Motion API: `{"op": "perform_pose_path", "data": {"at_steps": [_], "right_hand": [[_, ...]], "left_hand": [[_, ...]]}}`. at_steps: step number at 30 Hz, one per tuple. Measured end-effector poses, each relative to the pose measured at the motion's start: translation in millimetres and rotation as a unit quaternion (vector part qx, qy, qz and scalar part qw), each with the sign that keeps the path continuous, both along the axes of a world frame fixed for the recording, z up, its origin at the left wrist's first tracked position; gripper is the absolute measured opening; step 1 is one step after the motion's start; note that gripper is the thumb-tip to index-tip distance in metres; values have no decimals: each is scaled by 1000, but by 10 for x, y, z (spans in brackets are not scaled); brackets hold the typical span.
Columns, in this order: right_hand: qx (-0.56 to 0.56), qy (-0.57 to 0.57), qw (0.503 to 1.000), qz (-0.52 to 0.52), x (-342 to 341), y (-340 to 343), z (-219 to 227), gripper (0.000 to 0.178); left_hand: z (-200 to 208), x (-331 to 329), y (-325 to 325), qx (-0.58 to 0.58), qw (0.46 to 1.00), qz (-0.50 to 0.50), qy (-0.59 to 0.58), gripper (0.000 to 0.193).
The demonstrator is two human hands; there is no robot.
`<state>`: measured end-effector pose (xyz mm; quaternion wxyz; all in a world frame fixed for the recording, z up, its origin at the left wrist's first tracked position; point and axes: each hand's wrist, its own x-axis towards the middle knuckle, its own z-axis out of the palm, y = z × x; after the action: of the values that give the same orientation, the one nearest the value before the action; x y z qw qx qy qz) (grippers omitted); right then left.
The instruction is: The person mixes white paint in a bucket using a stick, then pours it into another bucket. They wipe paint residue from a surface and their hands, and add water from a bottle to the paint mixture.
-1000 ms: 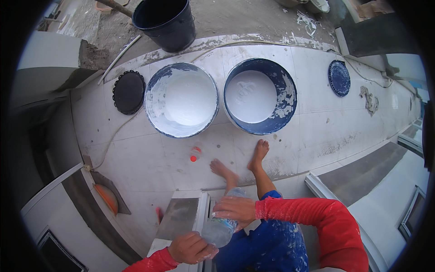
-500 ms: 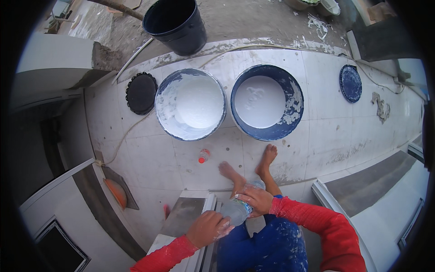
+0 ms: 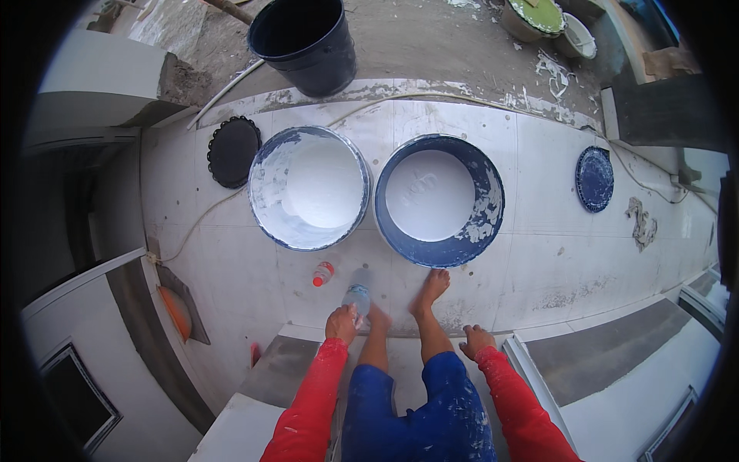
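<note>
A pale tiled floor [image 3: 585, 254] carries two paint-smeared blue buckets [image 3: 309, 187] [image 3: 439, 199] side by side. A black lid [image 3: 233, 151], a blue lid [image 3: 594, 179] and what looks like a small orange-capped bottle [image 3: 322, 273] also lie on it.

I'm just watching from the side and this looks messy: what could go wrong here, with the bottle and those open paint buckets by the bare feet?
1. The left hand holds a clear bottle low over the floor; if it slips it might roll into the small orange bottle lying nearby.
2. Two open buckets of white paint stand right before the bare feet; a kick could perhaps slop paint out.
3. The right hand rests on the step edge, so balance seems to depend on it.
</note>
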<state>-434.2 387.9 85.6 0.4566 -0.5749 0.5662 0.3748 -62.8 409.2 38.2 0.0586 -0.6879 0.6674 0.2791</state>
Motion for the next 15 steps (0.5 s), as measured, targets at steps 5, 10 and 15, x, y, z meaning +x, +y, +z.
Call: {"op": "perform_pose_path", "data": {"at_steps": [5, 10, 15], "right_hand": [[24, 23, 999, 1, -467, 43, 6, 47], [13, -23, 999, -36, -391, -96, -145, 46], [-20, -85, 991, -103, -102, -216, -289, 43]], "left_hand": [[-257, 56, -85, 97, 994, -11, -58, 35], [-275, 92, 50, 145, 984, 47, -87, 39], [-211, -17, 104, 197, 970, 125, -72, 46]]}}
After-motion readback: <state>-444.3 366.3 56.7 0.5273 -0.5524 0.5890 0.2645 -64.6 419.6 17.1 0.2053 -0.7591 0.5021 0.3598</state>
